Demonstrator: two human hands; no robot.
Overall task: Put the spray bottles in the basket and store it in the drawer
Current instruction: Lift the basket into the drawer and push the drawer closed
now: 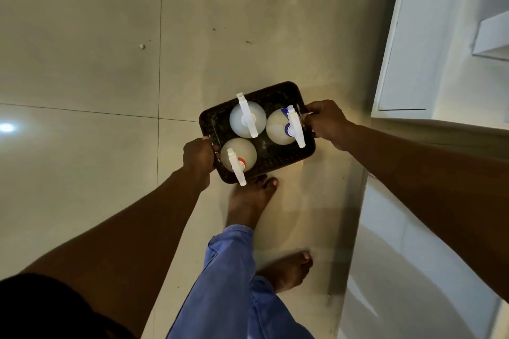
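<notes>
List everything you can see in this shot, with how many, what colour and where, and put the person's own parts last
basket: one, dark brown, held above the floor at centre frame
spray bottles: three, pale with white trigger heads, upright inside the basket; one at the far left, one at the right with a blue collar, one at the near left with an orange collar
floor: large glossy beige tiles, across most of the frame
cabinets: white, along the right edge
left hand: one, gripping the basket's left end
right hand: one, gripping the basket's right end
feet: two, bare, on the floor below the basket; one forward, one back
trouser leg: blue, bottom centre
</notes>
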